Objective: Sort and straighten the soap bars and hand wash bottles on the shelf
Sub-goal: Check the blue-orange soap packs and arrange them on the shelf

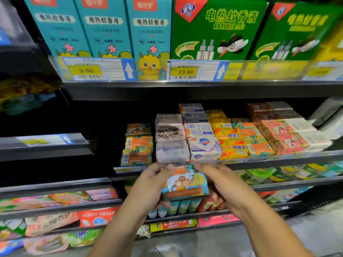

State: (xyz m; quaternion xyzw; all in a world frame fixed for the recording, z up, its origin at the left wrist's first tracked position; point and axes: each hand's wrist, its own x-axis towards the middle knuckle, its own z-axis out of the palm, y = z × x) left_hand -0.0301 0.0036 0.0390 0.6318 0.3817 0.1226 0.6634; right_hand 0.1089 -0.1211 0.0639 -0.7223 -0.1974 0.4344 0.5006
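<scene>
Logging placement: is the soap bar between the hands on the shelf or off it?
Off. The left hand and right hand hold the soap bar in front of the shelf edge.

Two forearms bare to the frame's edge — left grip, right grip — bare human hands.

Dark soap shelf, price rail along the front. Rows run front to back, from the left: orange-teal wrapped bars, pale paper-wrapped bars, Safeguard bars, yellow sulfur soap packs, second orange-teal row, red-pink wrapped bars, white bars. Neighbouring rows mostly touch. Upper shelf: teal boxes, green boxes.
</scene>
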